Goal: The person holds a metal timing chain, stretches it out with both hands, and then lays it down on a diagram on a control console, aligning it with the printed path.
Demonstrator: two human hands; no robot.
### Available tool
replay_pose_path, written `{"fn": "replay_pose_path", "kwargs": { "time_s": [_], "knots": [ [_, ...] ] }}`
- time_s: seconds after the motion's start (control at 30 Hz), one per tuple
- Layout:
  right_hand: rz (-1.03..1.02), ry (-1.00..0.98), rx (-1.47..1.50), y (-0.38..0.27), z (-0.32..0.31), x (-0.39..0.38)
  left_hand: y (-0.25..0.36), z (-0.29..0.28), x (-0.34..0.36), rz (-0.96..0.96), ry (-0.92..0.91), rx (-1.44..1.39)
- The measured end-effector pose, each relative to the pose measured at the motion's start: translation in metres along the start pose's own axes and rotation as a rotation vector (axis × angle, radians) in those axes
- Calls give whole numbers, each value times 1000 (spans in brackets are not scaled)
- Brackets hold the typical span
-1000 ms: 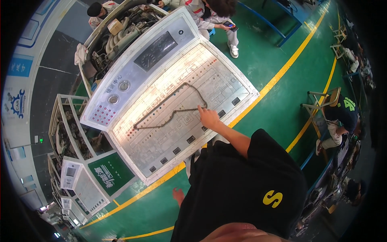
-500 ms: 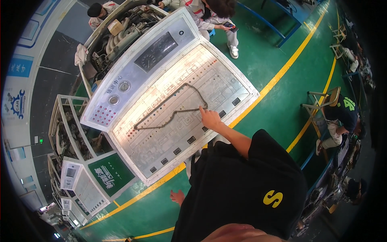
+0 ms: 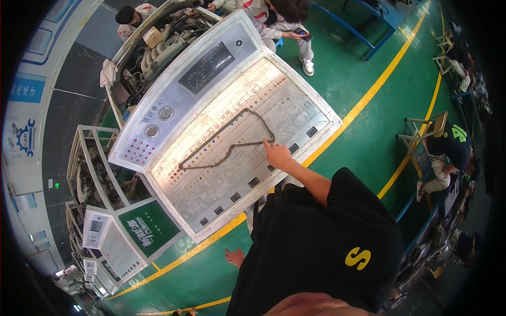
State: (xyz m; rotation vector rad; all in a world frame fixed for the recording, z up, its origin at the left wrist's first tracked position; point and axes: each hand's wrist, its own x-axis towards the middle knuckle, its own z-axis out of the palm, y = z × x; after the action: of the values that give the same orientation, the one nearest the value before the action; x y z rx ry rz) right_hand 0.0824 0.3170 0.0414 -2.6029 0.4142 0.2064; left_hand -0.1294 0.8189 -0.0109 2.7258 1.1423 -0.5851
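A dark metal chain [image 3: 215, 163] lies in an irregular loop on the pale, diagram-printed lower board [image 3: 205, 195] of a console. My right hand [image 3: 279, 155] reaches over the board, its index fingertip touching or just beside the chain near the loop's right corner, the other fingers curled; it grips nothing visible. My left hand [image 3: 234, 256] hangs low beside my dark shirt, off the board, with fingers apart and empty.
An engine [image 3: 157, 50] sits in a frame behind the console's gauge panel [image 3: 206, 68]. More consoles [image 3: 112, 245] run down the left. One co-worker [image 3: 129, 21] is at top left, another [image 3: 274, 21] holds a phone. At right, a person [image 3: 448, 152] is by a folding seat [image 3: 419, 130].
The whole scene has shifted slightly right in the picture. My right fingertip stays near the same corner of the chain. My left hand's fingers have moved a little.
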Motion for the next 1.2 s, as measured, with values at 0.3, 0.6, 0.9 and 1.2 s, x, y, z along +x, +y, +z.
{"fn": "replay_pose_path", "kwargs": {
  "time_s": [0.3,0.6,0.9,1.2],
  "knots": [
    [-13,-22,-38,-1,1,-1,-4,1,2,35,7,-16],
    [-22,4,-32,-2,7,0,2,-8,-9,-38,-37,-19],
    [-11,-27,-25,-7,4,-1,-2,-6,-12,-28,-20,-13],
    [-15,-51,-37,-6,7,-1,-4,2,-9,-37,20,-25]
  ]
}}
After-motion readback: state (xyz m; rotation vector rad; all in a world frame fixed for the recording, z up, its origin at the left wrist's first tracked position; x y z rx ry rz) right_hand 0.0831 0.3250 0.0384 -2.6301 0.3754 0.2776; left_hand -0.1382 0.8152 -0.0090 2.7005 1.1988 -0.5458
